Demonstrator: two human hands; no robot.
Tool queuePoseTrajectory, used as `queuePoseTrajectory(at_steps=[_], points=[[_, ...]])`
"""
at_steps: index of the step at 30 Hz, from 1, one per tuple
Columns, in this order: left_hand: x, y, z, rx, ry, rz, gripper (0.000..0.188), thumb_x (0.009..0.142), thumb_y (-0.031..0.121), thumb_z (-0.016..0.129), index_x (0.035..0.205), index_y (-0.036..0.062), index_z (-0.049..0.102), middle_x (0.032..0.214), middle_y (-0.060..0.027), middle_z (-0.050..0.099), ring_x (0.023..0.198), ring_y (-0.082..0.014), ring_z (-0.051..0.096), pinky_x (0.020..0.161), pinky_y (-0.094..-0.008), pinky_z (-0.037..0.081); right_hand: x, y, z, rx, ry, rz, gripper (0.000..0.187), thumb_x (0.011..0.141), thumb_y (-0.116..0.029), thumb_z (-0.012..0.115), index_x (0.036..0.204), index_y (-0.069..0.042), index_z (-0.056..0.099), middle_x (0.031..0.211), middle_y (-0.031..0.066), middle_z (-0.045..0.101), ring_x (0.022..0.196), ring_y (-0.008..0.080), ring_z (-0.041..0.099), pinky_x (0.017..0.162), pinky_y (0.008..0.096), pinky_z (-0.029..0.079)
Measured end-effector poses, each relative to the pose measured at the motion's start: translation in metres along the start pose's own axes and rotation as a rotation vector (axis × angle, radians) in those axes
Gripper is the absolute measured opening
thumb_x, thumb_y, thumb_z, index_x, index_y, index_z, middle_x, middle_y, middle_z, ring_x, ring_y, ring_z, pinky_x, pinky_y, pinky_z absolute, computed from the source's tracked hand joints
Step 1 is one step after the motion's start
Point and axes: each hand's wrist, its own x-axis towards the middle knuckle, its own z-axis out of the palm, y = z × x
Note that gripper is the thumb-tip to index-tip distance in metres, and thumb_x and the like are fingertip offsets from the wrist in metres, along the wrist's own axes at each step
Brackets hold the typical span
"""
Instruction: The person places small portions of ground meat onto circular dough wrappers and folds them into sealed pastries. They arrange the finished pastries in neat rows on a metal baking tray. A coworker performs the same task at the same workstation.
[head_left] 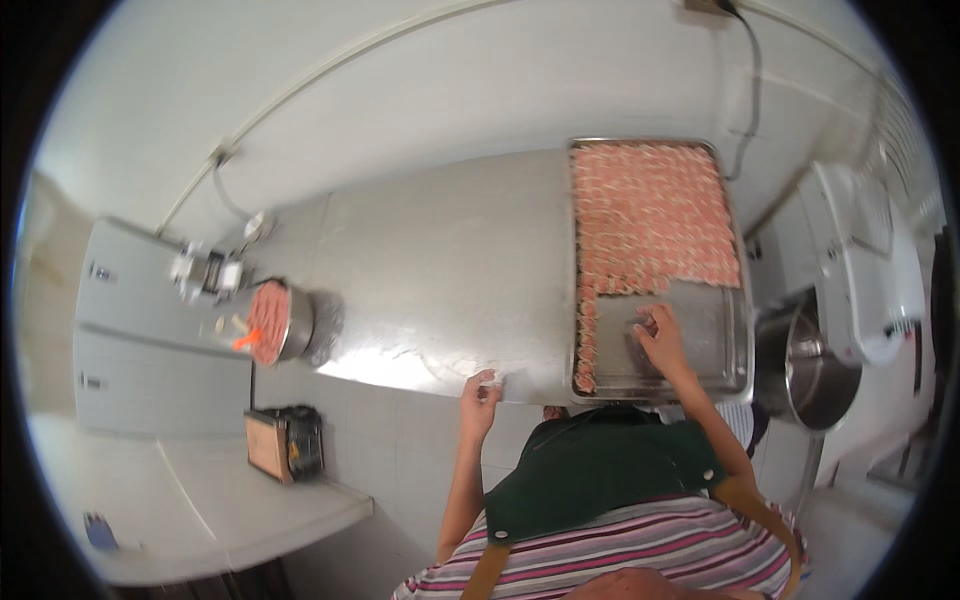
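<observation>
My right hand (660,340) hovers over the bare part of a large metal tray (695,360), its fingers curled toward the thumb; whatever they may hold is too small to make out. Small pink, meat-filled pieces with pale edges (650,215) stand in tight rows across the tray's far part. One narrow column of them runs down its left side toward me. At the table's near edge, left of the tray, my left hand (481,388) is closed in a pinch, with something small and whitish at the fingertips that I cannot identify.
A steel pot of pink minced meat (270,320) with an orange-handled utensil (252,340) stands at the left end of the steel table (440,260). Behind it is a small scale-like device (208,272). To the right are a steel mixing bowl (805,370) and white machine (865,260).
</observation>
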Motion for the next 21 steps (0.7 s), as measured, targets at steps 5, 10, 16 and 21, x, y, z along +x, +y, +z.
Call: queuePoseTrajectory(at_steps=[5,10,16,21], points=[[0.019,-0.013,-0.015,0.016,0.127,0.047,0.030,0.082,0.007,0.067,0.112,0.0053,0.061,0.106,-0.0084,0.064,0.086,-0.0190,0.061,0.075,-0.0303,0.050,0.025,-0.059,0.019,0.112,-0.124,-0.136,0.020,0.078,-0.004,0.066,0.098,-0.003,0.062,0.093,0.0076,0.056,0.076,0.0192,0.055,0.065,0.0288,0.046],[0.072,-0.043,-0.088,0.123,0.306,0.057,0.030,0.082,0.010,0.068,0.111,0.0063,0.063,0.111,-0.0090,0.064,0.096,-0.0224,0.057,0.081,-0.0339,0.048,0.023,-0.097,0.079,0.145,-0.306,-0.145,0.017,0.080,-0.007,0.066,0.096,-0.002,0.063,0.095,0.0089,0.059,0.079,0.0202,0.057,0.069,0.0309,0.046],[0.183,-0.139,-0.217,0.206,0.555,-0.111,0.037,0.085,0.017,0.062,0.119,0.0034,0.057,0.113,-0.0145,0.057,0.105,-0.0282,0.046,0.091,-0.0378,0.040,-0.013,-0.130,0.176,0.091,-0.294,-0.133,0.020,0.083,-0.011,0.065,0.101,-0.003,0.063,0.102,0.0116,0.061,0.094,0.0265,0.059,0.083,0.0343,0.047],[0.308,-0.198,-0.277,0.413,0.639,0.074,0.036,0.082,0.020,0.064,0.112,0.0017,0.057,0.114,-0.0168,0.056,0.109,-0.0354,0.045,0.098,-0.0447,0.033,-0.041,-0.137,0.242,0.041,-0.107,0.075,0.023,0.085,-0.014,0.064,0.105,-0.003,0.064,0.113,0.0153,0.061,0.109,0.0316,0.058,0.092,0.0363,0.045]])
